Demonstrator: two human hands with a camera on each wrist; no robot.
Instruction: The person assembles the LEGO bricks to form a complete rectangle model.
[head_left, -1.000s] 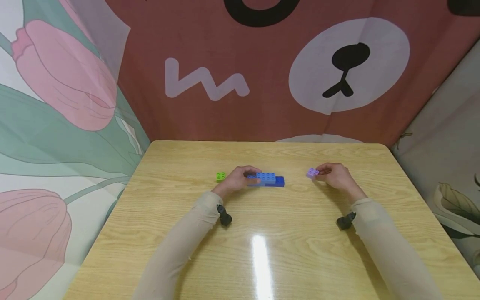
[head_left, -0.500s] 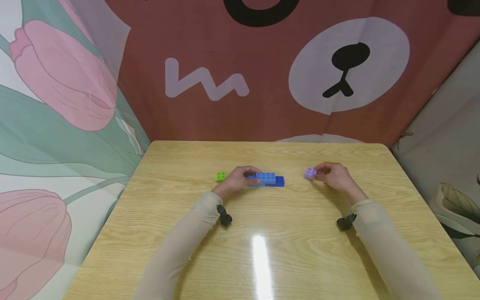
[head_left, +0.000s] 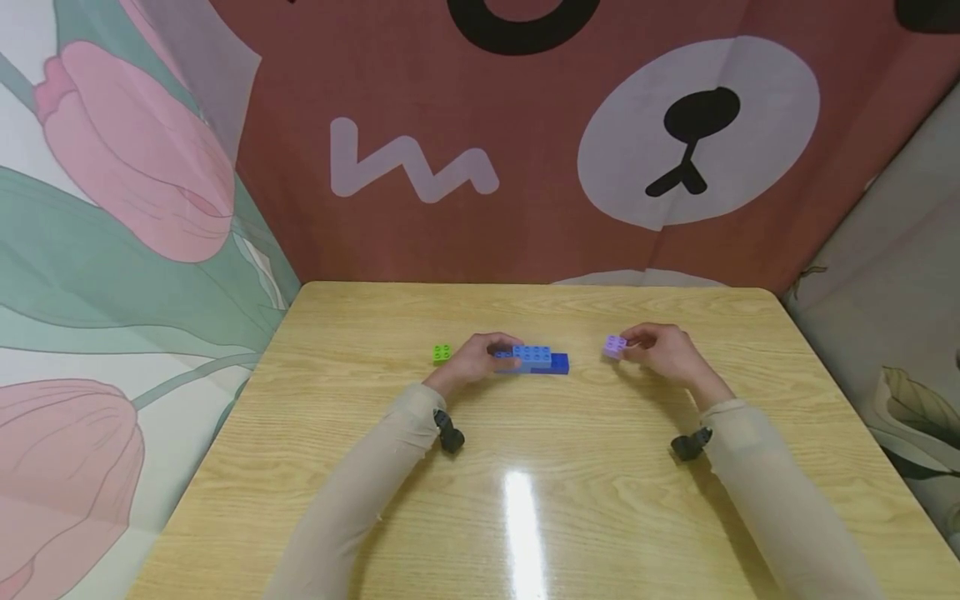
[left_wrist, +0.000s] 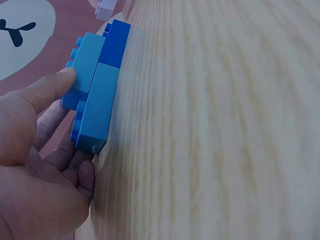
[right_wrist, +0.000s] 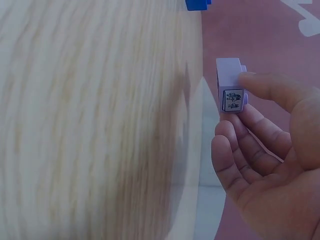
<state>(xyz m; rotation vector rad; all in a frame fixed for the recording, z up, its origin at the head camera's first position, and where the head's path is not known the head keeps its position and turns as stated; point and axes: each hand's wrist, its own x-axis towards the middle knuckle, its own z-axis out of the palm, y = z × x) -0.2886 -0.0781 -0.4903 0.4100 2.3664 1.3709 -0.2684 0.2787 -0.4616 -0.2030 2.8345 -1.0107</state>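
Note:
Three building bricks are joined on the table: a light blue brick (head_left: 532, 356) on top bridges a lower light blue brick (left_wrist: 100, 107) and a dark blue brick (left_wrist: 115, 44). My left hand (head_left: 474, 358) holds this stack from its left end, thumb on the near side of the top brick, other fingers behind it. To the right, my right hand (head_left: 667, 352) pinches a small lilac brick (head_left: 615, 347) between thumb and fingers, studs up. In the right wrist view the lilac brick (right_wrist: 231, 85) hangs above the tabletop and bears a printed picture on one side.
A small lime green brick (head_left: 442, 354) stands just left of my left hand. The wooden table (head_left: 585, 483) ends at a printed cloth (head_left: 525, 225) behind. A black wrist camera (head_left: 450, 433) is strapped to each sleeve.
My right hand has brought the lilac brick a little to the left, toward the blue stack, and turned it straighter. My left hand and the stack stay where they were.

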